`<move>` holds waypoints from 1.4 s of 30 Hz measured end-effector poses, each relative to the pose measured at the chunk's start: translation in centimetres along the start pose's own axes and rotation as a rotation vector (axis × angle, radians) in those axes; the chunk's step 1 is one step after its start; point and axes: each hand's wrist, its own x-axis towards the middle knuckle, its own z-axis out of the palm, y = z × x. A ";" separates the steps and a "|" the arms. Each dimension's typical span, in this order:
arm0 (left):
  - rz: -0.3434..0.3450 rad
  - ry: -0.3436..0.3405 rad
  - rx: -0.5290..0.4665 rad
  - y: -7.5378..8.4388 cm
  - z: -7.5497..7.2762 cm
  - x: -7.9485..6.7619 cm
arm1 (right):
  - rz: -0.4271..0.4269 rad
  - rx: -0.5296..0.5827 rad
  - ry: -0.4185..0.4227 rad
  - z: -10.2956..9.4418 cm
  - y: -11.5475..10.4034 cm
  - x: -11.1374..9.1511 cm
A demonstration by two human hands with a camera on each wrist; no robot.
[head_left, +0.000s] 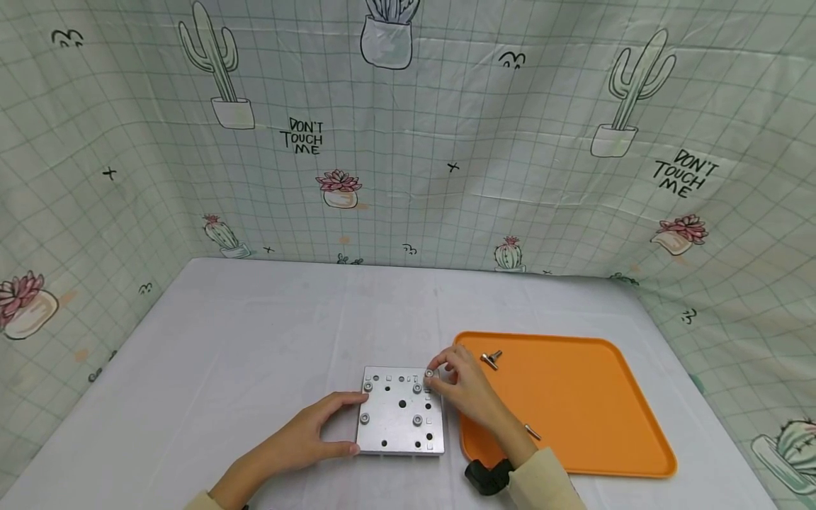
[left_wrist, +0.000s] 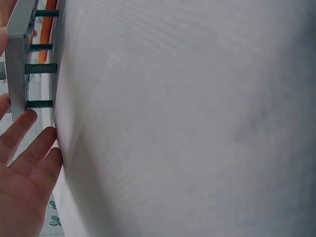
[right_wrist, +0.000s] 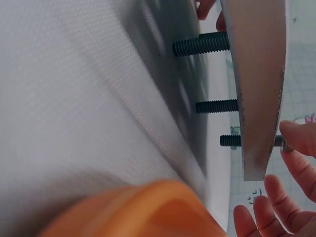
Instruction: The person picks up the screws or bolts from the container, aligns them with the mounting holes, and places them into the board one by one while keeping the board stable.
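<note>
A square silver metal plate [head_left: 392,428] with several holes stands raised on dark threaded shanks, which show below it in both wrist views. Several round-headed screws sit in its top. My left hand [head_left: 299,432] spans the plate's left side, thumb at the near corner and index fingertip beside a screw; its other fingers stretch out at the edge in the left wrist view. At the far right corner, thumb and index finger of my right hand [head_left: 472,389] pinch the head of a socket-head screw [head_left: 429,373], whose threaded shank [right_wrist: 230,141] sticks out beneath the plate.
Right of the plate lies an orange tray [head_left: 574,404]. Small metal screws [head_left: 491,360] rest near its far left corner, and a thin metal pin [head_left: 532,432] near its front. A black device [head_left: 487,478] sits at the right wrist. Patterned cloth [head_left: 408,177] walls the table in.
</note>
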 end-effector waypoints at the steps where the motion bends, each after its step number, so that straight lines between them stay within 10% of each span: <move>1: 0.000 0.000 0.001 0.0 0.0 0.0 | 0.004 -0.001 -0.001 0.0 0.0 0.0; 42: 0.014 -0.005 -0.021 0.0 -0.1 -0.2 | 0.032 -0.004 0.006 -2.4 0.3 -0.8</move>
